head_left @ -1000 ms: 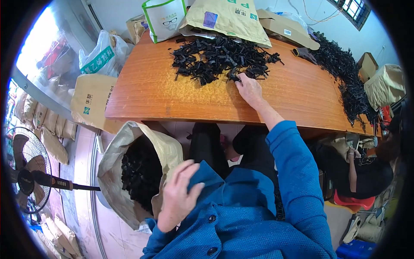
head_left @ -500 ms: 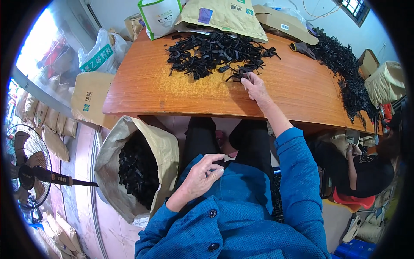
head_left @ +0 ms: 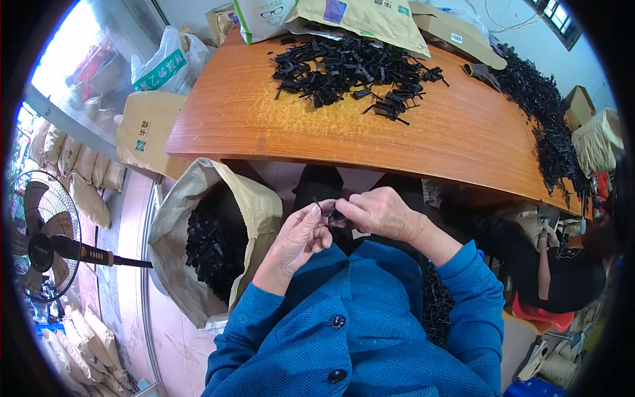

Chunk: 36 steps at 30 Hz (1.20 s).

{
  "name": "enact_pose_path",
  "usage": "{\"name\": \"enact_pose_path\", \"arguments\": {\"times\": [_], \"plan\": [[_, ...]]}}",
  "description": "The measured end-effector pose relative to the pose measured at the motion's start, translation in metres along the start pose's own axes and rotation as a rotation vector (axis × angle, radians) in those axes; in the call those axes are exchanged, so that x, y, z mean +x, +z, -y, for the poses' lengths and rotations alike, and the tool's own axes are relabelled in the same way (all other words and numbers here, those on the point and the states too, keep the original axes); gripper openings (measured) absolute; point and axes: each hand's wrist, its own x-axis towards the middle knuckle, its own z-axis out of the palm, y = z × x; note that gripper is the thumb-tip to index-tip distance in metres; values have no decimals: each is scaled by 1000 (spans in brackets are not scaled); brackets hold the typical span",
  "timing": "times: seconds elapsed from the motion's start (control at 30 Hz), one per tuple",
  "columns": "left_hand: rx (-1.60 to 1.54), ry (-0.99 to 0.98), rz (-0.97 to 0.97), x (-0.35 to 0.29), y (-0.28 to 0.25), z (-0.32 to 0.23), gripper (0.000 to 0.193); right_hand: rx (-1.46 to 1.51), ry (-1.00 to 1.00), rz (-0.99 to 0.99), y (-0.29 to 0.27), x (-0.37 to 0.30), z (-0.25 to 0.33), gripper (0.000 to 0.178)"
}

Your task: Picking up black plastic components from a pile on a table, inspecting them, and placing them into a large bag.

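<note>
Over my lap, my left hand (head_left: 299,239) and my right hand (head_left: 382,213) meet at the fingertips. Between them is a small black plastic part (head_left: 335,216), mostly covered by the fingers. Both hands are closed, the left pinching at thumb and forefinger, the right with its fingers curled round. A loose heap of similar black plastic parts (head_left: 357,69) lies on the brown wooden table (head_left: 225,112) beyond my hands. At my left stands an open woven sack (head_left: 254,205), with many black parts (head_left: 215,248) inside.
A long pile of thin black pieces (head_left: 546,112) runs down the table's right side, near a dark glove (head_left: 483,76). Paper bags (head_left: 360,23) lie at the back. A standing fan (head_left: 43,241) is at far left. Another person (head_left: 562,264) sits at right.
My right hand has come back from the heap on the table to my lap with a black part. My left hand has risen to meet it. The view has shifted slightly.
</note>
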Motion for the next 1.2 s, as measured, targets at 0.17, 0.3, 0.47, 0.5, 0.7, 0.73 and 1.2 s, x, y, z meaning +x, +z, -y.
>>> {"name": "enact_pose_path", "arguments": {"times": [0.17, 0.3, 0.47, 0.5, 0.7, 0.73, 1.2], "plan": [[-80, -72, -43, -8, 1, 6, 45, -81, -125, -6, -2, 3, 10, 28], [-321, -120, 96, -11, -9, 17, 39, -54, -196, -46, 0, -1, 12, 31], [-281, -82, 99, -14, -3, 14, 30, 64, -56, -131, 10, -7, 24, 34], [-281, -84, 100, -15, 0, 13, 30, 176, 64, -213, 15, -7, 28, 38], [22, 71, -140, -22, 7, 7, 28, 653, 388, -335, 29, -2, 58, 39], [137, 155, -173, -22, 7, 7, 27, 793, 522, -307, 26, 0, 64, 37], [893, 551, -380, -18, 16, 20, 36, 1459, 927, -256, 31, 16, 91, 32]]}}
